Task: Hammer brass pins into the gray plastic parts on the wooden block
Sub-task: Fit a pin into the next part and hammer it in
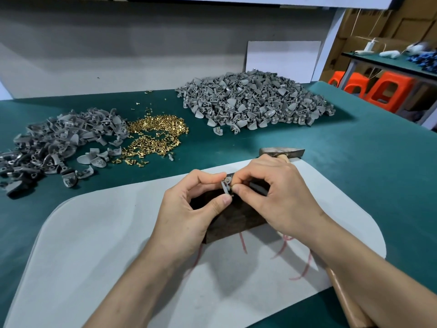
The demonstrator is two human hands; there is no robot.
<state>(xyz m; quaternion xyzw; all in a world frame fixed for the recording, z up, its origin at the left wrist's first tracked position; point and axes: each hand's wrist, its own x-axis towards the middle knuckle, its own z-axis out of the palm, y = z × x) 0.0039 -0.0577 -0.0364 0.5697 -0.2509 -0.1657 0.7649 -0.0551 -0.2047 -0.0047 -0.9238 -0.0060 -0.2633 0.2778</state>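
Over the wooden block (233, 222) near the desk's front edge, our left hand (189, 209) pinches a gray plastic part (225, 185) in curled fingers, and our right hand (276, 192) pinches what looks like a brass pin (232, 186) at its hole. We should seat the pin straight and lay the part flat before taking the hammer (281, 152) just behind

Pinches gray plastic part (225, 185) between thumb and forefinger of left grip (189, 209). Pinches same part from opposite side with right grip (274, 195). Holds it just above wooden block (234, 221) on desk (354, 166).
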